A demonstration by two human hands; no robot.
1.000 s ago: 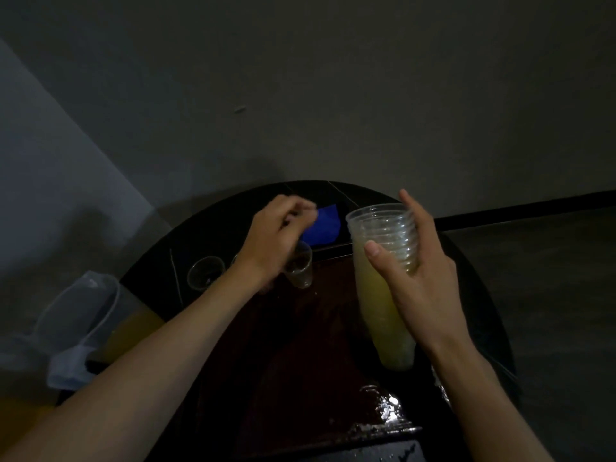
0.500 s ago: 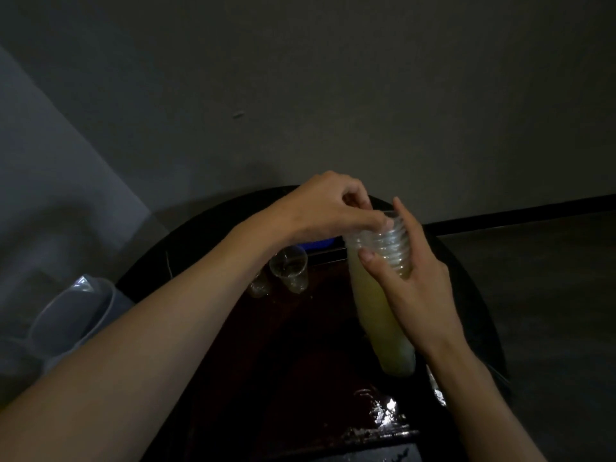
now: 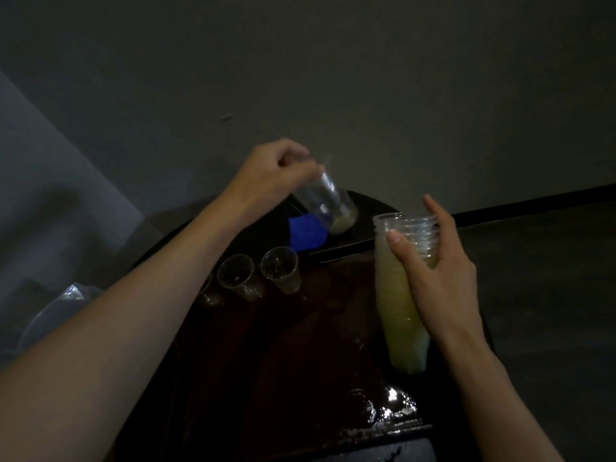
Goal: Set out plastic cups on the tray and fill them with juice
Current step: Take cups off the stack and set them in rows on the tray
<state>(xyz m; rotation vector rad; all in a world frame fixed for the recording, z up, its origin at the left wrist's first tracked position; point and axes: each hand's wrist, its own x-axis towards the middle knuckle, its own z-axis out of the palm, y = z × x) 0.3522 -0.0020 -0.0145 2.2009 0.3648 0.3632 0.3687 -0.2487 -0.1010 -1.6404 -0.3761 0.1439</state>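
Both hands are busy with cups. The left hand (image 3: 273, 171) is raised above the far side of the desk (image 3: 363, 228), its fingertips pinching the rim of a single clear cup (image 3: 328, 203). That cup hangs tilted, mouth toward the hand and base pointing down and to the right, with a faint yellowish tint at the bottom. The right hand (image 3: 436, 271) grips a tall stack of nested cups (image 3: 400, 311) near its top, thumb across the front and fingers wrapped behind. The stack leans slightly, looks pale yellow-green, and is held above the right part of the tray (image 3: 300, 345).

On the tray's far left stand two upright clear cups, one (image 3: 238, 276) just beside the other (image 3: 281, 270). Part of a third cup (image 3: 208, 295) shows at the edge of the left forearm. The tray is dark reddish-brown, with wet-looking highlights along its near edge.

Behind the standing cups lies a bright blue object (image 3: 305, 233), too dim to identify. To the left, partly hidden by the forearm, a clear plastic jug (image 3: 46, 321) is visible. A grey wall (image 3: 333, 78) rises behind the round, dark desk.
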